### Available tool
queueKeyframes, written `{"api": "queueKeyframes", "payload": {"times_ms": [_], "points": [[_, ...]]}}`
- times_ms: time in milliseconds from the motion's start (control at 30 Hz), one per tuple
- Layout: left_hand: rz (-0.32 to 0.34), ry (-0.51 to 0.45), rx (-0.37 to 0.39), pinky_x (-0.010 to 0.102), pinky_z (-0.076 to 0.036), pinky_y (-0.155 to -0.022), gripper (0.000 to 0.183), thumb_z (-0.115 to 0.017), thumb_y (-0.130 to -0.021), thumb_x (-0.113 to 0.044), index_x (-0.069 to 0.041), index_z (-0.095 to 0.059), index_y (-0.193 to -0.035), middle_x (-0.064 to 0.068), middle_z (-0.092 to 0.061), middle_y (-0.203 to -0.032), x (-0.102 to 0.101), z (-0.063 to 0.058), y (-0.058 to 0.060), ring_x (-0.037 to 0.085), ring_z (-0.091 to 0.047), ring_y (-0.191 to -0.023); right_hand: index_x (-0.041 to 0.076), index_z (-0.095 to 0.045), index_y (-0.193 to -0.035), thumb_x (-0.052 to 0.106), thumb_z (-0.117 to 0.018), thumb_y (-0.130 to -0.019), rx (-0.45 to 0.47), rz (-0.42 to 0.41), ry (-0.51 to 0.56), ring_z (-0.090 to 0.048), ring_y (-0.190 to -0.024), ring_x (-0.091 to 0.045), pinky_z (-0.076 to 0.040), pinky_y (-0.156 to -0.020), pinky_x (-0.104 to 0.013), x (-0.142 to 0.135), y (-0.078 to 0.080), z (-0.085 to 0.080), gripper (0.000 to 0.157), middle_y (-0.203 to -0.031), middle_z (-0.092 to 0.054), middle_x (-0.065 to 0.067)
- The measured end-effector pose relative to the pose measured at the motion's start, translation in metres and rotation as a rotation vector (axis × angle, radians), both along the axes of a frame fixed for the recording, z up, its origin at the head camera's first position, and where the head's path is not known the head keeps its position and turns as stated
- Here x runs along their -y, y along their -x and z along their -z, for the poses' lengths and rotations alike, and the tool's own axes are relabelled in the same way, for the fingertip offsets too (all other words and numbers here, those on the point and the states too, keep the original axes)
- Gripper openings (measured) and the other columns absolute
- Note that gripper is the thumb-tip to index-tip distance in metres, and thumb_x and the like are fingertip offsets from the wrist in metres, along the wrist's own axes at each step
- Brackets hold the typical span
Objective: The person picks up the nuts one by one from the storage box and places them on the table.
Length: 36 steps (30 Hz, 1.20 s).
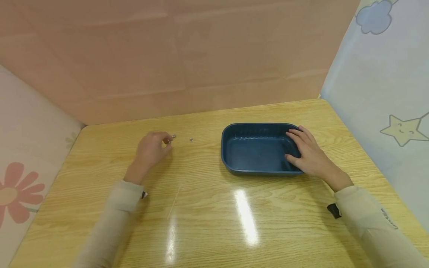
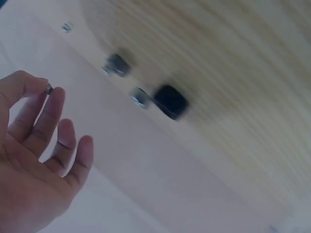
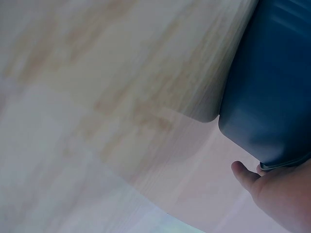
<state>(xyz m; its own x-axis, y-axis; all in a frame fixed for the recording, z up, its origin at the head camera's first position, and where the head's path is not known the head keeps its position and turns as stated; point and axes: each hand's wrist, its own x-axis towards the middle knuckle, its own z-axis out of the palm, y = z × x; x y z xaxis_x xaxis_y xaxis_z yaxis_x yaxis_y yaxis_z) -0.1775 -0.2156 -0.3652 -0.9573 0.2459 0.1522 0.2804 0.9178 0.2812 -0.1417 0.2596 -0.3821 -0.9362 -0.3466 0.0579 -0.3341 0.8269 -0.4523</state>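
My left hand (image 1: 151, 149) is over the left part of the table. Its thumb and forefinger pinch a tiny silvery metal piece (image 2: 49, 89), mostly covered by the fingertips. Close to them lies a small shiny metal piece (image 1: 173, 136), with another silvery piece (image 1: 191, 139) to its right. The left wrist view shows a dark grey cylinder (image 2: 118, 65) and a black block (image 2: 170, 101), each beside a bright metal bit, all blurred. My right hand (image 1: 310, 158) holds the right end of a dark blue rectangular basin (image 1: 226, 163), fingertips and thumb bent over its rim.
The basin stands upright on a wood-grain table (image 1: 201, 208). Behind the table hangs a pinkish-brown sheet (image 1: 187, 56). Pale patterned walls (image 1: 378, 93) close off both sides.
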Motion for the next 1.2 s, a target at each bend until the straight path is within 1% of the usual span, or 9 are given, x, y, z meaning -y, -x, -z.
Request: {"api": "queueKeyframes", "payload": {"times_ms": [67,133,233,333,400,633,800,933,1200], "points": [[-0.045,0.013,0.027,0.045,-0.054,-0.071,0.023,-0.064,-0.091,-0.013,-0.005,-0.071,-0.112,0.013,-0.074,-0.103,0.008,0.0,-0.001,0.037,-0.062,-0.1,-0.007,-0.029,-0.151,0.02,-0.065,-0.093,0.003,-0.001,-0.004,-0.001,-0.151,-0.045,-0.012,-0.115,-0.069,0.0,0.0,0.0,0.074,-0.157,-0.022,-0.03],[-0.078,0.025,0.041,0.046,-0.054,-0.073,0.024,-0.063,-0.092,-0.015,-0.005,-0.071,-0.112,0.014,-0.074,-0.105,0.014,0.0,-0.003,0.038,-0.062,-0.102,-0.007,-0.029,-0.151,0.02,-0.065,-0.093,0.003,-0.001,-0.004,-0.001,-0.151,-0.045,-0.012,-0.115,-0.069,0.0,0.0,-0.001,0.074,-0.157,-0.023,-0.03],[-0.11,0.029,0.042,0.042,-0.052,-0.065,0.023,-0.064,-0.091,-0.016,-0.006,-0.071,-0.111,0.014,-0.074,-0.104,0.023,0.0,-0.005,0.036,-0.062,-0.094,-0.007,-0.029,-0.151,0.02,-0.065,-0.093,0.0,-0.002,-0.004,-0.001,-0.151,-0.046,-0.012,-0.115,-0.069,0.0,0.0,-0.001,0.074,-0.157,-0.023,-0.03],[-0.128,0.025,0.04,0.035,-0.046,-0.058,0.023,-0.064,-0.091,-0.016,-0.007,-0.072,-0.111,0.014,-0.073,-0.103,0.031,0.0,-0.008,0.033,-0.06,-0.087,-0.006,-0.029,-0.152,0.02,-0.065,-0.094,-0.003,-0.002,-0.002,0.0,-0.151,-0.045,-0.012,-0.115,-0.069,0.0,-0.001,-0.001,0.073,-0.157,-0.023,-0.03],[-0.141,0.019,0.045,0.033,-0.044,-0.056,0.023,-0.063,-0.091,-0.015,-0.006,-0.071,-0.112,0.015,-0.073,-0.102,0.036,0.0,-0.009,0.032,-0.059,-0.085,-0.006,-0.028,-0.152,0.02,-0.065,-0.094,-0.005,-0.003,-0.001,-0.001,-0.151,-0.045,-0.012,-0.115,-0.069,0.0,-0.001,-0.001,0.073,-0.157,-0.023,-0.03],[-0.165,0.029,0.036,0.043,-0.051,-0.064,0.024,-0.062,-0.091,-0.012,-0.002,-0.07,-0.11,0.018,-0.073,-0.1,0.052,0.004,-0.012,0.036,-0.063,-0.087,-0.006,-0.029,-0.152,0.019,-0.065,-0.093,-0.01,-0.002,0.003,-0.002,-0.151,-0.046,-0.013,-0.115,-0.069,0.0,0.0,0.0,0.073,-0.157,-0.023,-0.03],[-0.177,0.042,0.054,0.039,-0.049,-0.061,0.024,-0.062,-0.092,-0.015,-0.002,-0.07,-0.111,0.018,-0.073,-0.1,0.061,0.008,-0.014,0.034,-0.063,-0.083,-0.006,-0.028,-0.152,0.018,-0.066,-0.093,-0.002,-0.002,0.002,-0.001,-0.151,-0.046,-0.012,-0.115,-0.069,-0.001,0.0,0.0,0.073,-0.157,-0.023,-0.029],[-0.186,0.053,0.092,0.037,-0.05,-0.059,0.025,-0.061,-0.093,-0.016,-0.001,-0.069,-0.111,0.02,-0.072,-0.099,0.067,0.008,-0.016,0.034,-0.064,-0.081,-0.005,-0.028,-0.152,0.018,-0.065,-0.094,-0.003,-0.001,0.0,-0.001,-0.151,-0.045,-0.013,-0.115,-0.069,-0.001,0.0,0.0,0.073,-0.157,-0.023,-0.029],[-0.226,0.099,0.199,0.043,-0.052,-0.064,0.026,-0.058,-0.093,-0.019,-0.003,-0.068,-0.111,0.02,-0.07,-0.102,0.077,0.008,-0.017,0.035,-0.066,-0.085,-0.005,-0.028,-0.152,0.019,-0.065,-0.094,-0.001,0.004,-0.001,-0.001,-0.152,-0.045,-0.014,-0.114,-0.07,-0.001,0.0,-0.001,0.073,-0.158,-0.022,-0.029]]}}
